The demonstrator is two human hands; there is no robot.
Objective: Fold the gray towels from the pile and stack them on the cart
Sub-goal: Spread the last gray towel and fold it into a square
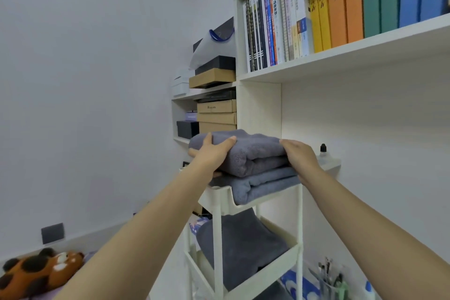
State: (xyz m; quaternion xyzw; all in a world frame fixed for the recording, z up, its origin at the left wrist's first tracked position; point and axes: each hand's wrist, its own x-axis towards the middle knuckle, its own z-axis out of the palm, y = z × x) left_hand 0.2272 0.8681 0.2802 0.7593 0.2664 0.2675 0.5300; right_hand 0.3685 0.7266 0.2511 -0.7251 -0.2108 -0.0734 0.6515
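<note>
Both hands grip a folded gray terry towel at its ends

Left hand and right hand hold it atop another folded gray towel on the white plastic cart

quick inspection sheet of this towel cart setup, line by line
surface: white cart, top tier bearing two folded towels.
job's things: top gray towel lies on a bluer folded towel; a darker towel fills the middle tier.
clutter: small dark-capped bottle behind the cart; cup of pens lower right.
grippers: left hand and right hand each grip an end of the top towel.
cables: nothing seen.
surroundings: bookshelf with books, stacked boxes, plush toy lower left.
</note>
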